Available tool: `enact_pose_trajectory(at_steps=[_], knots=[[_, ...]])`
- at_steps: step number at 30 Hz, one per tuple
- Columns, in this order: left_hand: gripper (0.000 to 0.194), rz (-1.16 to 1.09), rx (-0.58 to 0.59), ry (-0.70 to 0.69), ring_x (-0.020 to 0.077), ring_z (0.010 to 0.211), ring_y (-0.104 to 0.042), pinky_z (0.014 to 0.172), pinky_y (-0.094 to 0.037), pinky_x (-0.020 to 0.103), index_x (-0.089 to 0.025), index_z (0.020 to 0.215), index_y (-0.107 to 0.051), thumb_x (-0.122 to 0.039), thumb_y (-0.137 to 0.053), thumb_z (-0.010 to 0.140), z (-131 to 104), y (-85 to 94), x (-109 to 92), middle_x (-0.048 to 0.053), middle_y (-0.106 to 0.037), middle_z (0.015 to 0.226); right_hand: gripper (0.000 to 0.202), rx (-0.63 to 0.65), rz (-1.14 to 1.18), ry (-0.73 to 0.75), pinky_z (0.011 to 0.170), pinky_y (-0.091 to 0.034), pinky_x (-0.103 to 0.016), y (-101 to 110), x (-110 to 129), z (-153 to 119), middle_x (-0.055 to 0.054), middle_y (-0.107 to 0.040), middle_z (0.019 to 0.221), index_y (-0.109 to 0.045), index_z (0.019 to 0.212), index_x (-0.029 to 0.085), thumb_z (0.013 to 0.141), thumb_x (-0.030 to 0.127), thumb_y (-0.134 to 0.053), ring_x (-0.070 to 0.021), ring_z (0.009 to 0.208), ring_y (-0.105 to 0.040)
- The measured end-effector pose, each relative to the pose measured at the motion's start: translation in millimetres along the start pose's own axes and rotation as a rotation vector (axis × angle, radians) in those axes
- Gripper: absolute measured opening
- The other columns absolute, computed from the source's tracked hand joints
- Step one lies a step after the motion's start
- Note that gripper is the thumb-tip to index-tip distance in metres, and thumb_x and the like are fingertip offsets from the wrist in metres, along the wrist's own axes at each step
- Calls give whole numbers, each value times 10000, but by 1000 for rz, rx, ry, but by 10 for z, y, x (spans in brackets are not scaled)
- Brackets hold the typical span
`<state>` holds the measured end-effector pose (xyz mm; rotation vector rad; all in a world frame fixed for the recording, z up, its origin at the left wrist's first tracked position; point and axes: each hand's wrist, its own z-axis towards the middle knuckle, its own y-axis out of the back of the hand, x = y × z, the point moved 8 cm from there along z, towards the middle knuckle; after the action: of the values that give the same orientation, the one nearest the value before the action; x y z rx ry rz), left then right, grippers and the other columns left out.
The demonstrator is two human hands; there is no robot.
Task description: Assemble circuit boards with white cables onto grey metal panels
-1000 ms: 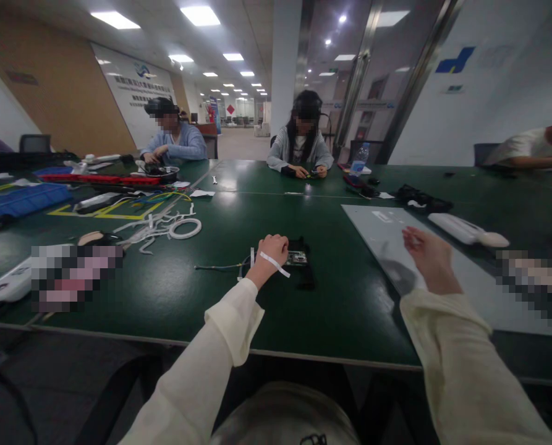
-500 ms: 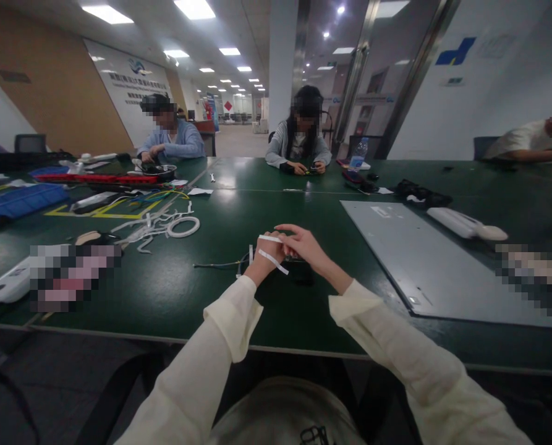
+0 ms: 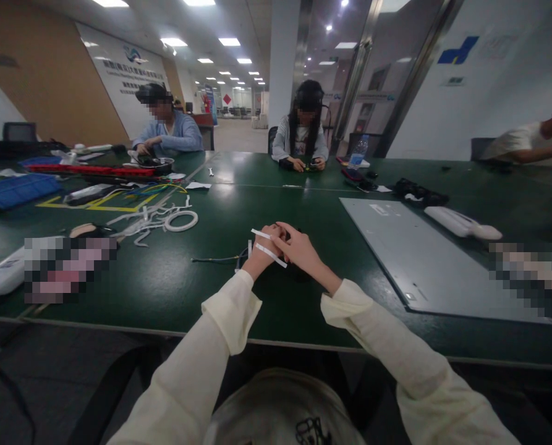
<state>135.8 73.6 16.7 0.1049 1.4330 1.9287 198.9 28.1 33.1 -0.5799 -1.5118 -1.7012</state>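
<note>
My left hand (image 3: 263,250) is closed, its fingers curled in front of me above the green table (image 3: 220,309). Two white strips (image 3: 271,254) lie across its back. My right hand (image 3: 298,246) reaches over from the right, with its fingers bent against the left hand's fingers and the end of the upper strip. What either hand grips is hidden. Just left of the left wrist, a dark cable (image 3: 215,259) rests on the table, with a small white tag standing beside it.
A roll of white strip (image 3: 182,221) and loose white pieces lie to the left. On the right is a large grey panel (image 3: 424,259) with a white device (image 3: 461,222) beyond it. A blue tray (image 3: 20,190) stands far left. People sit across the table.
My right hand has moved slightly left and closed in on the left hand, its forefinger now bent. The upper white strip has shifted left and tilts more. The view has moved a little.
</note>
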Motion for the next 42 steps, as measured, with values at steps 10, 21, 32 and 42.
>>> enact_pose_trajectory(at_steps=[10, 21, 32, 42], knots=[[160, -185, -159, 10, 156, 859, -579, 808, -457, 282, -154, 901, -602, -148, -488, 788, 49, 338, 331, 54, -637, 908, 532, -187, -111, -26, 689, -486, -272, 538, -311, 42, -41, -655, 742, -448, 1278, 170, 883, 515, -363, -150, 673, -627], [160, -282, -148, 317, 123, 745, -596, 692, -479, 230, -145, 817, -615, -81, -520, 705, -41, 310, 1131, 23, -658, 804, 937, 238, -333, 108, 1089, -205, -411, 136, -551, 13, -122, -86, 1491, -204, 1433, 228, 682, 655, -567, -286, 1359, -143], [147, -278, -125, 272, 148, 709, -589, 647, -456, 241, -147, 811, -620, -121, -520, 706, -27, 227, 1144, 34, -645, 759, 1025, 193, -341, 188, 1051, -264, -441, 176, -620, 85, -134, -246, 1395, -225, 1409, 245, 575, 664, -649, -296, 1304, -250], [284, -629, -86, 418, 157, 610, -594, 564, -434, 240, -160, 734, -632, -410, -510, 790, -73, 217, 1108, 42, -647, 659, 964, -62, -375, 319, 1059, -257, -447, 496, -345, 27, -100, -208, 1396, -238, 1395, 285, 595, 583, -685, -300, 1304, -230]])
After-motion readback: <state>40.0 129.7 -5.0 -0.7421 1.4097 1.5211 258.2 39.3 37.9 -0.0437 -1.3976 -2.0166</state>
